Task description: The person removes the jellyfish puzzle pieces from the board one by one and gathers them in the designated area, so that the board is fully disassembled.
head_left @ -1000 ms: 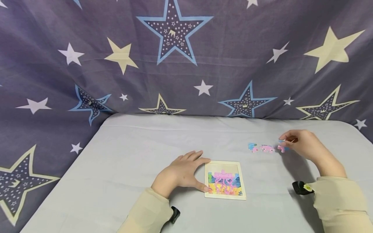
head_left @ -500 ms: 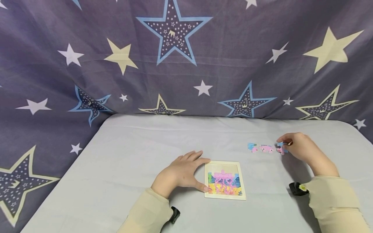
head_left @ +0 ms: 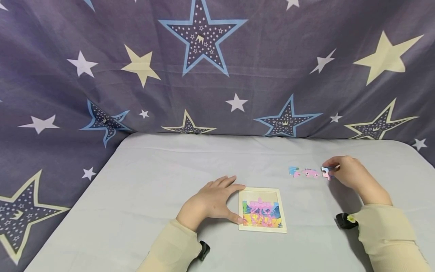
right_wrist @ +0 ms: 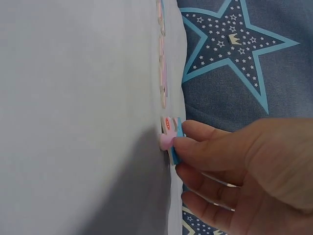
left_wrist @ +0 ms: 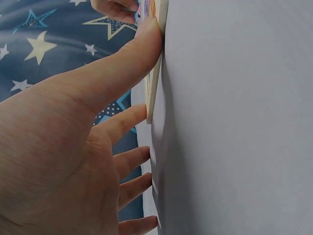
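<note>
My right hand (head_left: pixel 351 173) pinches a pink-and-blue jigsaw piece (right_wrist: pixel 171 139) between thumb and fingers. The piece is tilted up at the right end of a row of pieces. Left of it lie a pink piece (head_left: pixel 310 173) with eyes and a blue-and-pink piece (head_left: pixel 293 172). At the puzzle tray's (head_left: pixel 283 211) left side is my left hand (head_left: pixel 212 202), its fingers spread. In the left wrist view its thumb (left_wrist: pixel 146 41) lies on the tray's frame and the index finger touches the edge. Joined pieces (head_left: pixel 261 215) cover the tray's lower part; its upper part is bare.
A pale grey cloth (head_left: pixel 170 170) covers the flat surface. Behind it and at the left hangs a dark curtain (head_left: pixel 210 90) with stars. Each wrist wears a black device (head_left: pixel 346 221).
My right hand has moved slightly left and lower with the piece, which has turned and now stands closer to the pink piece. My left hand and the tray have stayed in place.
</note>
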`<action>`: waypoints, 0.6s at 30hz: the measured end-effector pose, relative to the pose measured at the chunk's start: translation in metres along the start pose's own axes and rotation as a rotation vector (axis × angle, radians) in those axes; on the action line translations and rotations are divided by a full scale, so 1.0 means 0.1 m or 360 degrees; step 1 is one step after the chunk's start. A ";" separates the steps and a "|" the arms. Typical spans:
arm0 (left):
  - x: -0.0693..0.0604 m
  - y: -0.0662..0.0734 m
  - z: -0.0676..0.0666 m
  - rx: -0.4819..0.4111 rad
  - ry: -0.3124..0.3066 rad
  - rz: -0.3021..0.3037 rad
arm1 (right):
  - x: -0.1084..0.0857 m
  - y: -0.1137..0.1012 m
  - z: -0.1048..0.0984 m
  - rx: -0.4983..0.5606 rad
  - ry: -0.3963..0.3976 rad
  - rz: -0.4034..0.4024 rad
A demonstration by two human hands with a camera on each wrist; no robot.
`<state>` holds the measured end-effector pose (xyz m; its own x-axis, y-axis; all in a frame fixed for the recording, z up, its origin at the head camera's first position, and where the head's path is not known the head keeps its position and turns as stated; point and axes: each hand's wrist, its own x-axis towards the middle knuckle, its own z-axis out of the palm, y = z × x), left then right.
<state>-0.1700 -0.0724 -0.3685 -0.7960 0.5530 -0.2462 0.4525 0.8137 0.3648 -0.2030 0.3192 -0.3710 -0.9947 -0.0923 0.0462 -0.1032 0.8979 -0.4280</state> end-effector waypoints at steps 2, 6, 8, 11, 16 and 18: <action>0.00 0.00 0.00 -0.0002 -0.0005 -0.0003 | 0.00 0.00 0.00 0.0000 0.0000 0.0007; -0.01 0.00 -0.01 -0.0007 -0.0013 -0.0005 | 0.00 0.01 0.01 -0.0009 0.0003 0.0008; -0.01 0.00 -0.01 -0.0009 -0.0014 -0.0003 | 0.00 0.01 0.01 -0.0015 0.0007 0.0003; -0.01 0.00 -0.01 -0.0013 -0.0014 -0.0003 | 0.00 0.00 0.00 -0.0019 0.0002 0.0003; -0.01 -0.01 0.00 -0.0011 -0.0010 -0.0001 | -0.01 -0.04 -0.02 -0.0016 -0.0002 -0.0011; 0.00 -0.01 0.00 -0.0008 -0.0009 0.0000 | -0.01 -0.07 -0.03 -0.0007 0.0003 -0.0033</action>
<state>-0.1700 -0.0732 -0.3686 -0.7936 0.5541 -0.2513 0.4506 0.8128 0.3692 -0.2015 0.3140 -0.3656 -0.9923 -0.1104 0.0568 -0.1241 0.8975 -0.4232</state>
